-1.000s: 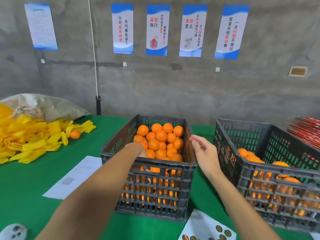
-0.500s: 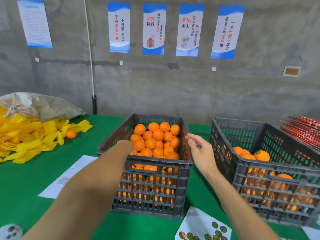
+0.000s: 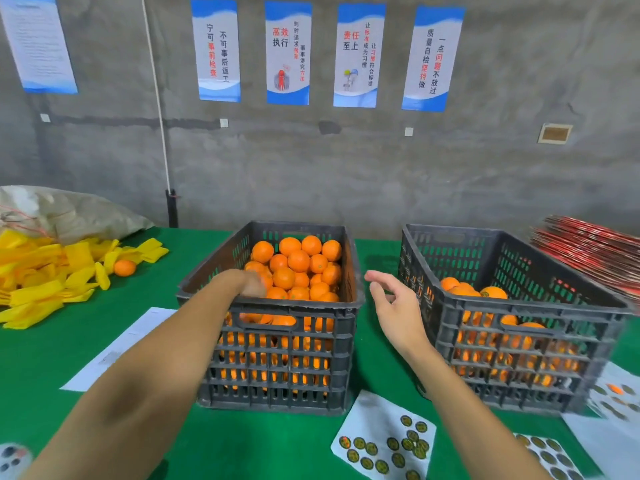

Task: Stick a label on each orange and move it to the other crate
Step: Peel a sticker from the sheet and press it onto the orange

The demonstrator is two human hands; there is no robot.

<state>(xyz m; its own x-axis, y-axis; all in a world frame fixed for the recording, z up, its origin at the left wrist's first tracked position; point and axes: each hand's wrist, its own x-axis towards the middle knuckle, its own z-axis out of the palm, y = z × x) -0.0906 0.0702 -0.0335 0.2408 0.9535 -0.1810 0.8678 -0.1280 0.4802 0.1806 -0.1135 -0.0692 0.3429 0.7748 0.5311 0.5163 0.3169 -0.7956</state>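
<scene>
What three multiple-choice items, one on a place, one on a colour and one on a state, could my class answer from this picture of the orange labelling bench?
1. Where does the lone orange lie?
A. inside the right crate
B. on the table beside the yellow wrappers
C. on the sticker sheet

2. What colour is the table cover?
A. green
B. blue
C. white

3. How is the right hand?
A. gripping an orange
B. pressing a sticker on the sheet
C. open, holding nothing, between the two crates

Answers:
1 B: it sits on the cloth next to the yellow wrappers, outside both crates.
2 A: green shows all around the left crate and right crate.
3 C: its fingers are spread and relaxed, with nothing in them.
</scene>
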